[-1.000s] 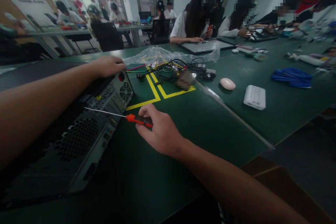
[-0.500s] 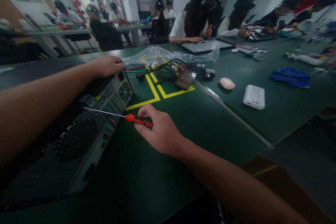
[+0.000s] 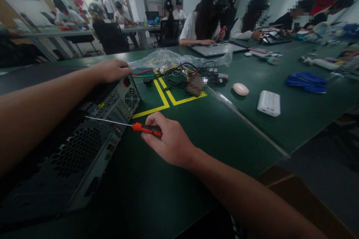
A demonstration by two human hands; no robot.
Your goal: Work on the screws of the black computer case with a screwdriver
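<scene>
Left hand [image 3: 113,71], right hand [image 3: 171,140]: bare. Left forearm [image 3: 50,106], right forearm [image 3: 238,186]: bare throughout the view, tapering toward wrists.

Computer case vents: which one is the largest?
The honeycomb vent, on the part of the computer case nearer the camera, below the screwdriver in the picture. The round fan grille at the far end is clearly smaller.

The left forearm [image 3: 53,101] covers part of the computer case [image 3: 84,160], cut off at the left edge. The right hand [image 3: 172,140] hides the back end of the screwdriver [image 3: 137,127] — whether its tip touches the case is too dark to tell.
</scene>
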